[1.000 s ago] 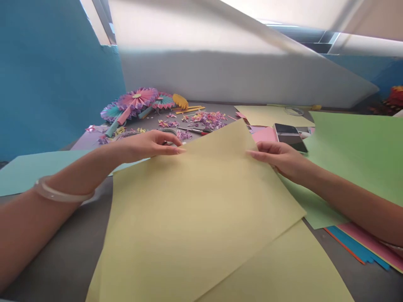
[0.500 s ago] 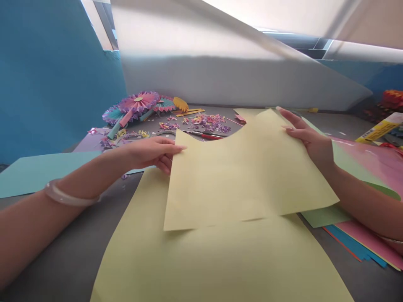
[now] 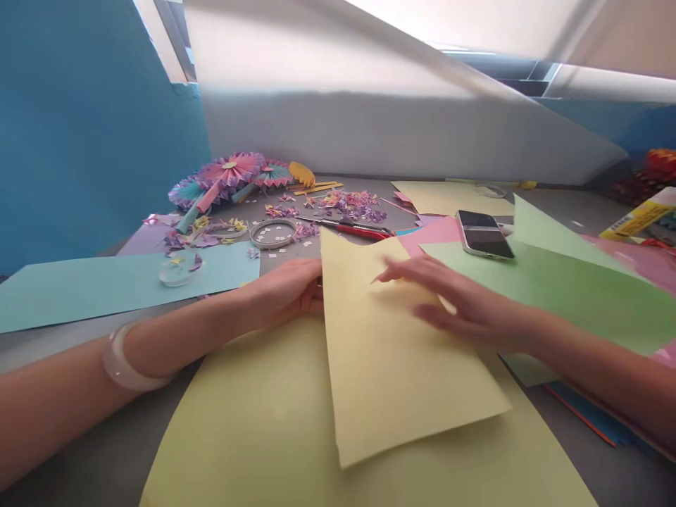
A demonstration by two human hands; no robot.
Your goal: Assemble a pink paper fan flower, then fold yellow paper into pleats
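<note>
A pale yellow sheet of paper [image 3: 391,366] is tilted above a larger yellow sheet [image 3: 253,408] that lies on the table. My left hand [image 3: 290,289] grips the upper left edge of the smaller sheet, its fingers partly hidden behind the paper. Over the right part of that sheet is my right hand [image 3: 465,296], fingers spread and somewhat blurred, with nothing in them. Whether its fingertips touch the paper I cannot make out.
Behind the paper lie a red utility knife [image 3: 364,229], a roll of tape [image 3: 272,234] and paper scraps [image 3: 351,204]. A phone [image 3: 484,234] rests on green paper [image 3: 575,289] at right. Paper fans [image 3: 232,169] and a light blue sheet [image 3: 105,285] are at left.
My right hand has let go of the smaller sheet's right side and moved left over it. The sheet has swung lower and turned, uncovering the phone and knife. My left hand shifted slightly right.
</note>
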